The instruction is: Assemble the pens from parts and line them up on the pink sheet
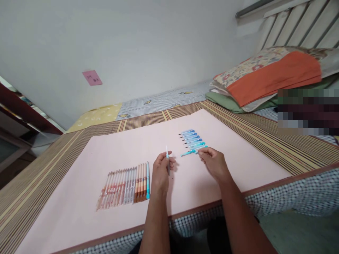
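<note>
At far left, a pink note [92, 77] with dark writing is on the white wall [148, 46]. Below and right of it, a yellow cloth [99, 114] lies beyond the striped mat [70, 143], beside a checked cloth [159, 98] with yellow motifs.

On the left part of the pink sheet [122, 150], which lies on the striped mat, is a row of pens [123, 188] side by side: clear ones with reddish marks, then greyish ones, then peach-and-brown ones, with a turquoise pen [148, 180] at the right end.

Just right of that row, the left hand [160, 169] grips a slim pale pen [167, 157], its white tip pointing up and away.

Farther right, a group of blue and turquoise pens [192, 138] lies on the sheet, most with dark tips pointing left. The right hand [214, 163] has thumb and fingers drawn together at the right side of the group's near end; whether they grip anything cannot be told.

At far right, an orange and floral pillow [278, 79] lies on green fabric [225, 102], below a white radiator [302, 24].
</note>
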`<state>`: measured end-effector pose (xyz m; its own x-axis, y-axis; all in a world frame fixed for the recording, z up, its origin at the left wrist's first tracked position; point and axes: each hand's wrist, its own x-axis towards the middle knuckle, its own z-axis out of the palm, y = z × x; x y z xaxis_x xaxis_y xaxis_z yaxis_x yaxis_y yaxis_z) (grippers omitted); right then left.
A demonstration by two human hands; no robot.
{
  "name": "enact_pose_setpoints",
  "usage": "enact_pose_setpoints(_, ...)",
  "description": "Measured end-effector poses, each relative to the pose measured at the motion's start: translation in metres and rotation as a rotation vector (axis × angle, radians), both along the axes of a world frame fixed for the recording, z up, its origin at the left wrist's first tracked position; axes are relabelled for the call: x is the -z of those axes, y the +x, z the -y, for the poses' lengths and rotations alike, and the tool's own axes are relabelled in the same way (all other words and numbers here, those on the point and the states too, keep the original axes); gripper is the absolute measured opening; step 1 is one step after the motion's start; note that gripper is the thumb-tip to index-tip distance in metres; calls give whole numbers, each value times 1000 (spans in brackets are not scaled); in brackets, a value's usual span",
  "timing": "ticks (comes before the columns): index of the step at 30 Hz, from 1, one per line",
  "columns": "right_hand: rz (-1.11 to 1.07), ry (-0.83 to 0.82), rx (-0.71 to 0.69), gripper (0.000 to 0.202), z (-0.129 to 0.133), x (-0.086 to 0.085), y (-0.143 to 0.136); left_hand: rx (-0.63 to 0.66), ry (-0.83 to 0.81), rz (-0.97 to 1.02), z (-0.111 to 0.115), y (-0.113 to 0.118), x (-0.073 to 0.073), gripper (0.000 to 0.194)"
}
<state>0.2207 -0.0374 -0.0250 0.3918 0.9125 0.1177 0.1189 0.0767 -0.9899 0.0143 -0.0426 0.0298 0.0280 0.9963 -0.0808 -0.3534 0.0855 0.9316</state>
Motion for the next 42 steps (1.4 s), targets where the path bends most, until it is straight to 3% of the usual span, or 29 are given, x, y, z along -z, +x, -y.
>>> enact_pose_setpoints(4,470,71,27,21,-4,3,-4,-120,-10,10,-3,-7,-1,34)
enact_pose_setpoints(8,893,59,-53,29,-13,3,-23,-73,13,-34,-3,-7,0,39)
enact_pose_setpoints(13,1075,11,-54,21,-15,1,-35,-106,5,-117,-5,-6,4,36)
enact_pose_setpoints(23,999,46,-150,23,-13,-5,-38,-130,-38,-81,-6,-2,12,35)
enact_pose_setpoints(25,795,107,-138,17,-11,-10,-45,-143,-41,-86,-6,-1,11,36)
enact_pose_setpoints(27,446,166,-147,11,-6,-16,-60,-149,-39,-113,-5,1,11,38)
enact_pose_setpoints(30,-36,132,-246,13,2,-24,-92,-146,-25,-125,-5,1,12,38)
enact_pose_setpoints(34,-311,119,-366,17,5,-26,-120,-187,12,-111,-8,-8,15,38)
enact_pose_setpoints(37,-190,101,-378,18,-2,-24,-103,-283,37,-148,-11,-18,15,37)
enact_pose_setpoints(40,155,45,-166,19,-14,-22,-68,-338,44,-108,-13,-24,12,38)
enact_pose_setpoints(42,246,9,-145,15,-23,-20,-50,-341,44,-74,-14,-24,11,42)
